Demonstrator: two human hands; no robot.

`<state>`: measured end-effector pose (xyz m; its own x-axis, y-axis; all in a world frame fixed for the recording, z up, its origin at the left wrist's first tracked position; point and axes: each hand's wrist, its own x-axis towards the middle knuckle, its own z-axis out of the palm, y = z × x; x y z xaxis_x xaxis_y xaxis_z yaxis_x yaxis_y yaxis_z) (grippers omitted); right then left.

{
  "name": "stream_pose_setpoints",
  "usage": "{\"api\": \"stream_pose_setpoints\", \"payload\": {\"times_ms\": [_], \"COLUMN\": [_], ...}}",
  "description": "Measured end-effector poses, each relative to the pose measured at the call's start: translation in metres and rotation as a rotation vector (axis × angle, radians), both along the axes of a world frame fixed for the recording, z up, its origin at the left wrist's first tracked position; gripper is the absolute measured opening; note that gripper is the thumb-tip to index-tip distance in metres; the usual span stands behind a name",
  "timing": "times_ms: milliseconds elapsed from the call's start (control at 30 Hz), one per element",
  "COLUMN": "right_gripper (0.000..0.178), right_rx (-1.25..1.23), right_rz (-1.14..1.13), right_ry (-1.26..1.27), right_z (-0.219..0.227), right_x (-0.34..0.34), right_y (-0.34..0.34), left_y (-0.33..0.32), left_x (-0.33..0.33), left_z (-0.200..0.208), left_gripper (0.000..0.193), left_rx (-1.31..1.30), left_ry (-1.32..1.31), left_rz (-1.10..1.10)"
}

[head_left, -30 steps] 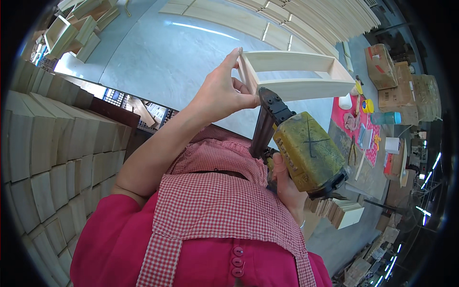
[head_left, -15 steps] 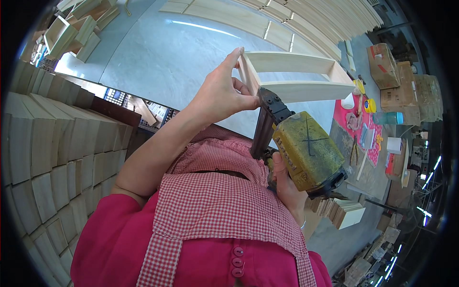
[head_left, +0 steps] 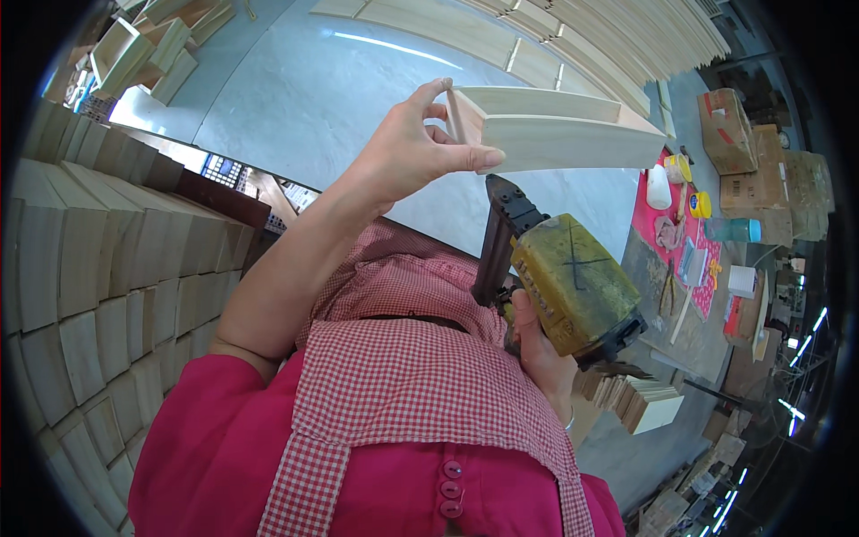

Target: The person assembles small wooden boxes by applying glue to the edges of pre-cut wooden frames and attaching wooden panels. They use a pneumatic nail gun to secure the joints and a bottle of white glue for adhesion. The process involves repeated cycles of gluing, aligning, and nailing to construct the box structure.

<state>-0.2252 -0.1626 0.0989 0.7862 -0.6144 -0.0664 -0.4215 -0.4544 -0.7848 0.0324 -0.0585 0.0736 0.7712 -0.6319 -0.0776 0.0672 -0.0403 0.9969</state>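
A rectangular frame of pale wooden boards (head_left: 573, 144) is held over the grey worktable (head_left: 295, 98). My left hand (head_left: 420, 148) grips its left end, thumb along the near board and fingers round the end piece. In my right hand (head_left: 540, 353) is a worn yellow and black nail gun (head_left: 577, 277), held by its handle in front of my apron. Its black nose points up, just below the frame's near left corner and apart from the wood. The fingers on the handle are partly hidden behind the tool's body.
Stacked wooden blocks (head_left: 98, 259) fill the left side. Assembled wooden boxes (head_left: 148, 54) lie at the far left. Long boards (head_left: 617, 40) are piled along the back. To the right are a pink cloth (head_left: 651, 201) with jars and hand tools, and cardboard boxes (head_left: 727, 130).
The frame has tipped so its near board faces me more, and it has come away from the nail gun's nose. My left thumb now lies on the near board.
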Motion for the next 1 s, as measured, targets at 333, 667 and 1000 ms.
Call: {"api": "stream_pose_setpoints", "payload": {"times_ms": [333,667,1000], "right_gripper": [0.022,0.024,0.050], "right_rx": [-0.049,-0.086,-0.016], "right_rz": [0.064,0.048,-0.261], "right_ry": [0.016,-0.007,0.160], "right_z": [0.002,0.003,-0.002], "right_x": [0.006,0.008,-0.003], "right_y": [0.000,0.003,-0.019], "left_y": [0.002,0.000,0.000], "left_x": [-0.001,-0.003,0.008], "left_z": [0.000,-0.003,-0.017], "left_gripper": [0.113,0.112,0.111], "left_rx": [-0.027,0.019,0.116], "left_ry": [-0.009,-0.035,0.130], "left_rz": [-0.018,-0.007,-0.006]}}
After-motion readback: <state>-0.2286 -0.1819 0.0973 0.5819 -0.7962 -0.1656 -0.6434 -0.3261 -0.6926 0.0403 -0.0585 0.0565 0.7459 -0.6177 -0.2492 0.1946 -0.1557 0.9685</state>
